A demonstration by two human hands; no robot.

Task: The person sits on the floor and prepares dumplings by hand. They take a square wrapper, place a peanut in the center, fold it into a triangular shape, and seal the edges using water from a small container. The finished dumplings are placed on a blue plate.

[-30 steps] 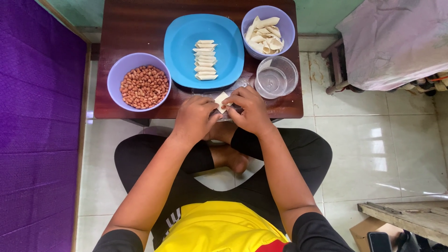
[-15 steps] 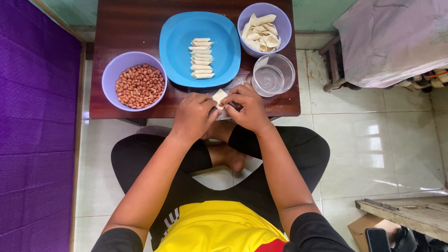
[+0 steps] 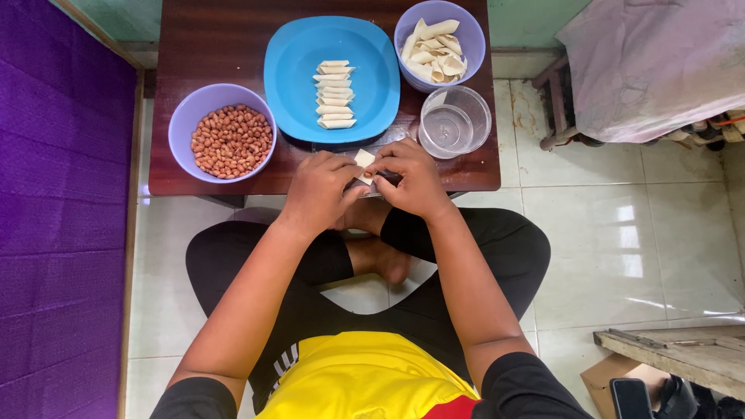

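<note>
A small pale wrapper (image 3: 364, 160) is pinched between both hands at the near edge of the table (image 3: 209, 46). The left hand (image 3: 320, 190) is closed on its left side, the right hand (image 3: 411, 180) on its right, fingertips touching over it. Only the wrapper's top corner is seen; whether a filling is inside cannot be told, as the fingers cover it.

Since a second ago little has changed: the wrapper is held in the same spot between the same fingers, and the hands are drawn slightly tighter together. The apparent shift of the bowls and plate is judged to be head motion, not a move of the things. The rolling or folding is judged to be still in hand, not finished.

Just beyond the hands lies a blue plate (image 3: 287, 77) with a neat stack of rolled pieces (image 3: 334, 95) down its middle. At the far right stands a lilac bowl (image 3: 476, 39) with loose wrappers (image 3: 431, 50). A clear cup (image 3: 455, 124) stands just right of the plate, near the right hand, seemingly with a little water. At the left a second lilac bowl (image 3: 182, 124) is filled with peanuts (image 3: 231, 141). The person is seated cross-legged on a tiled floor (image 3: 613, 240).
</note>
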